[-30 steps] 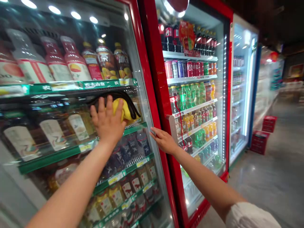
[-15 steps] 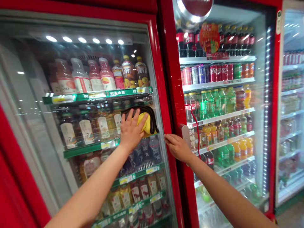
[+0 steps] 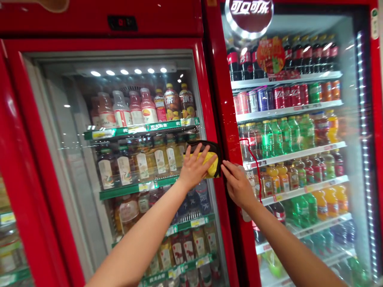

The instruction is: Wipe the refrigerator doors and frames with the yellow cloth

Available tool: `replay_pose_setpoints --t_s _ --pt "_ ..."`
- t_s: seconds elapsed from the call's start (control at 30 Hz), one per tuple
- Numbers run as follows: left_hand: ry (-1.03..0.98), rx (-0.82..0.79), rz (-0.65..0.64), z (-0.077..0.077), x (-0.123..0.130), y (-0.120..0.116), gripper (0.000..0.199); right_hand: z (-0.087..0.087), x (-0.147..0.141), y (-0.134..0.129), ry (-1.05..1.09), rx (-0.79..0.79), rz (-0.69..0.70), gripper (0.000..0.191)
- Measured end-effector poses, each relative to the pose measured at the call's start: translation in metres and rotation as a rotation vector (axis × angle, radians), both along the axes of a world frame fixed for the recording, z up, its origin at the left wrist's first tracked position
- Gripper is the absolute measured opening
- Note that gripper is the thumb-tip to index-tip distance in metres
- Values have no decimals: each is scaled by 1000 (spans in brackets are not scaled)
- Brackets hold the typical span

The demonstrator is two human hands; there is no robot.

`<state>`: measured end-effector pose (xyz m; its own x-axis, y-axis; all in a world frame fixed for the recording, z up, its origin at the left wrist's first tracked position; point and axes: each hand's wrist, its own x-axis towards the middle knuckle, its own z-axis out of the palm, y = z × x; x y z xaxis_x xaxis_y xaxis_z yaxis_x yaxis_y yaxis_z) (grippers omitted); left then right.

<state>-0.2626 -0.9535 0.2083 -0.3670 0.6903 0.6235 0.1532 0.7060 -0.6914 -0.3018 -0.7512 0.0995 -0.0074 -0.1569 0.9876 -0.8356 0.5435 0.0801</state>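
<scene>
My left hand (image 3: 194,167) presses a yellow cleaning cloth with a dark brown border (image 3: 213,165) against the glass door (image 3: 167,187) of a red drinks cooler. Its fingers lie spread over the cloth, close to the right side of the pane. Just to the right, my right hand (image 3: 239,185) has its fingers bent at the edge of the red door frame (image 3: 206,119). Those fingertips come close to the cloth's border; whether they touch it I cannot tell. Behind the glass stand bottled drinks (image 3: 143,161) on green-edged shelves.
A second red cooler (image 3: 217,79) with lit shelves of bottles and cans (image 3: 287,95) stands at the right. A red cord (image 3: 257,171) hangs by its door handle (image 3: 247,215). Part of another cooler (image 3: 12,235) shows at the left edge. A small display (image 3: 122,23) sits above the glass.
My left hand has slid the cloth rightward over the glass to the red frame. My right hand stays at the door edge, its fingers now more bent. The view has shifted.
</scene>
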Motion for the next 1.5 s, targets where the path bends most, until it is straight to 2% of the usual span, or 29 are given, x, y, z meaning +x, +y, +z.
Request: replay_pose_setpoints --t_s 0.13,0.2,0.27,0.33,0.43,0.5,0.53,0.6,0.67,0.73,0.8,0.87,0.97,1.03,1.1,1.23,1.3,1.33,1.4,1.5 --pt "56 127 46 53 -9 27 75 31 6 3 -7 -58 31 71" --pt "119 266 91 65 -5 27 76 43 10 2 -4 -74 44 71" --pt "191 415 141 59 1 21 78 51 14 1 10 -85 58 70" --pt "223 481 167 39 5 16 81 58 18 1 30 -98 78 69" --pt "140 325 123 13 2 17 83 72 21 1 48 -103 124 65" --pt "83 208 100 17 -4 24 83 86 19 -1 46 -102 154 62" --pt "69 176 98 27 -8 28 83 95 16 -3 41 -112 163 60" --pt "70 169 106 58 -13 34 84 116 8 -10 27 -153 172 57" --pt "106 226 120 91 -13 36 88 138 -1 -21 16 -180 176 53" --pt "168 317 134 109 -11 30 93 154 -7 -34 11 -166 168 48" --pt "234 385 145 108 -6 18 94 161 -10 -43 19 -120 128 41" --pt "269 378 150 91 -2 2 93 157 -12 -46 51 -71 64 36" --pt "221 201 154 65 2 -12 96 142 -19 -37 136 -35 -11 31" --pt "173 93 177 65 2 -11 98 139 -26 -29 179 -34 -30 31" --pt "154 72 214 81 2 -3 99 150 -33 -24 179 -42 -39 39" --pt "180 167 283 136 6 8 101 201 -34 -39 73 -47 -95 64" --pt "187 184 306 151 11 5 100 220 -28 -54 51 -8 -135 69" --pt "192 191 315 152 14 1 99 224 -25 -62 56 15 -148 70" --pt "211 220 333 140 18 -8 98 219 -17 -71 82 56 -156 70" --pt "229 254 340 101 20 -18 95 187 -11 -71 143 137 -159 69"
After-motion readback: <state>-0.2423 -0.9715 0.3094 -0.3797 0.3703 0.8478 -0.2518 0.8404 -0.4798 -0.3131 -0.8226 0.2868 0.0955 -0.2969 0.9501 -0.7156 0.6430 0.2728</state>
